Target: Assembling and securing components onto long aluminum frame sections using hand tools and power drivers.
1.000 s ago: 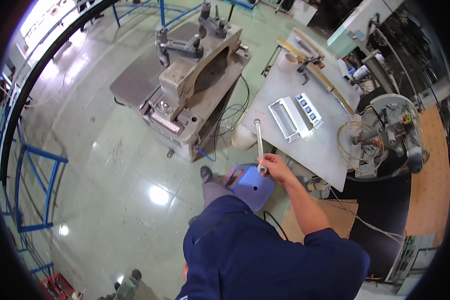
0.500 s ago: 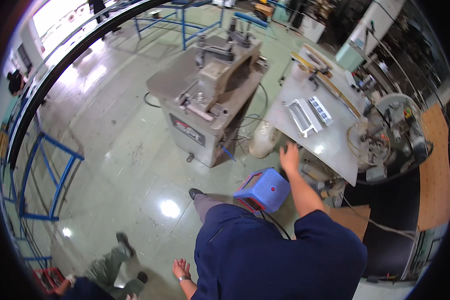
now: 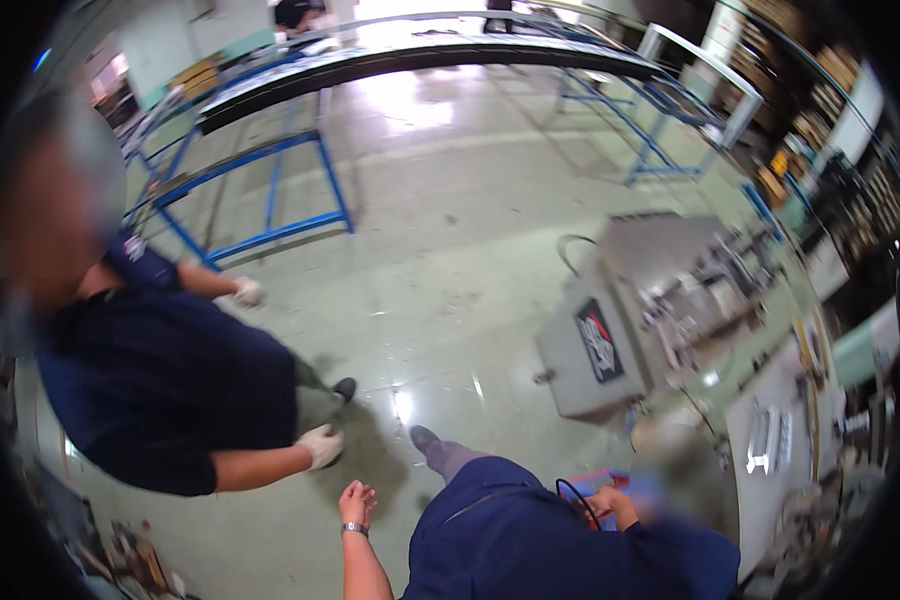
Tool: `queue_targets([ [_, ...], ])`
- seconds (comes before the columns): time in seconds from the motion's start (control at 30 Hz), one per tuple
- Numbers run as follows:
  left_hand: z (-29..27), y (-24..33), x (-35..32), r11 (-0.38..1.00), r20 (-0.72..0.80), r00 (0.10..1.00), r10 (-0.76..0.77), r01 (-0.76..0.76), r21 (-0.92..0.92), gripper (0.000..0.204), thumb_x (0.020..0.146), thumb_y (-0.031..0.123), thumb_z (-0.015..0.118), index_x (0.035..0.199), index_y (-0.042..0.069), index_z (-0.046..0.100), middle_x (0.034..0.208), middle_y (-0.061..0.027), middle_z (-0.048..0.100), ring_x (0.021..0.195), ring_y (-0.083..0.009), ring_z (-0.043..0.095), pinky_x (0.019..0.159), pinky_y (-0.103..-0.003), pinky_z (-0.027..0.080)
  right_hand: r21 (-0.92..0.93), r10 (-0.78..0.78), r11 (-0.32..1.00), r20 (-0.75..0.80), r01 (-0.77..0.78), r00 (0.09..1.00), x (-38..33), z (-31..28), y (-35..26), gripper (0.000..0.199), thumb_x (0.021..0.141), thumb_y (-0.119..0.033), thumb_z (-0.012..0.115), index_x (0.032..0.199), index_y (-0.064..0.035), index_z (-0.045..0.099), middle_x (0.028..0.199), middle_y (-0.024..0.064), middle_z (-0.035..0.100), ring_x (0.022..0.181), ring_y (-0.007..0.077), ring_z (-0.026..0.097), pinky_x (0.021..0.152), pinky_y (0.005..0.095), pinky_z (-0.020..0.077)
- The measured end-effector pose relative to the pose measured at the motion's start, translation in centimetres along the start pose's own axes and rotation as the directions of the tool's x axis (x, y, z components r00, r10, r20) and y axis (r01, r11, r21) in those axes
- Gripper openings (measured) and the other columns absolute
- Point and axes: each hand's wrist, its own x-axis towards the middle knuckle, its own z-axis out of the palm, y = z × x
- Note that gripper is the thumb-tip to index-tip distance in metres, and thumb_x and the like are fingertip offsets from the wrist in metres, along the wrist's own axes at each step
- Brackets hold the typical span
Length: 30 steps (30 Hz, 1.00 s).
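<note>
My left hand (image 3: 357, 505) hangs beside my body over the floor, a metal-band watch on its wrist. Its fingers are loosely bent and apart, and nothing is in them. Low by my right side is my right hand (image 3: 610, 503), next to a blue box with red edging (image 3: 618, 480). A black cable (image 3: 574, 492) loops close to those fingers. Blur and my clothing partly hide the fingers, so whether they grip anything is unclear.
A co-worker in a dark shirt (image 3: 180, 370) and white gloves stands close on my left. A grey machine (image 3: 600, 350) stands ahead right, beside a white-topped table (image 3: 770, 480) with metal parts. Blue frames (image 3: 270, 235) and a long dark-edged piece (image 3: 420, 68) lie beyond.
My view has swung left, so the machine and table now sit farther right. My right hand has come back from near the table to my side. The co-worker now fills the left side.
</note>
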Motion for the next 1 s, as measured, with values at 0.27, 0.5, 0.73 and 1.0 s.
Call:
queue_targets([
  [0.27, -12.2, -5.2, 0.4, 0.966, -0.367, 0.900, -0.237, 0.178, -0.189, 0.044, 0.096, 0.024, 0.055, 0.133, 0.001, 0.049, 0.115, -0.0188, 0.064, 0.093, -0.0309, 0.067, 0.075, -0.052, 0.056, -0.502, -0.442, 0.796, -0.102, 0.338, 0.891, 6.0, 2.9, -38.0, 0.031, 0.096, -0.034, 0.056, 0.092, -0.0093, 0.073, 0.088, 0.0060, 0.074, 0.080, 0.0200, 0.072, 0.065, 0.0428, 0.0562],
  [0.5, -16.4, -6.5, 1.3, 0.883, -0.399, 0.809, -0.432, 0.289, -0.369, 0.020, 0.092, 0.026, 0.057, 0.097, 0.007, 0.061, 0.078, -0.0097, 0.064, 0.071, -0.0234, 0.066, 0.055, -0.047, 0.053, -0.492, -0.492, 0.710, 0.166, 0.504, 0.855, 6.4, 15.4, -50.5, 0.030, 0.094, -0.027, 0.060, 0.113, -0.0042, 0.065, 0.102, 0.0111, 0.070, 0.082, 0.0248, 0.069, 0.064, 0.0399, 0.0555],
  [0.73, -29.1, -1.5, 3.9, 0.897, -0.378, 0.864, -0.331, 0.413, 0.159, 0.020, 0.090, 0.026, 0.057, 0.086, 0.008, 0.064, 0.073, -0.0089, 0.064, 0.066, -0.0221, 0.065, 0.053, -0.044, 0.051, -0.637, -0.515, 0.534, 0.276, 0.556, 0.811, 3.2, 23.6, -53.4, 0.027, 0.092, -0.023, 0.059, 0.096, 0.0019, 0.068, 0.086, 0.0129, 0.071, 0.073, 0.0249, 0.068, 0.061, 0.0385, 0.0541],
  [1.0, -53.2, 7.3, 13.7, 0.979, -0.538, 0.821, -0.191, 0.196, -0.048, 0.032, 0.089, 0.020, 0.051, 0.060, 0.011, 0.061, 0.053, -0.0053, 0.057, 0.046, -0.0195, 0.054, 0.046, -0.037, 0.044, -0.151, -0.563, 0.806, 0.104, 0.573, 0.820, -7.1, 44.8, -65.9, 0.032, 0.095, -0.025, 0.055, 0.091, 0.0054, 0.065, 0.084, 0.0153, 0.071, 0.078, 0.0297, 0.072, 0.067, 0.0440, 0.0567],
])
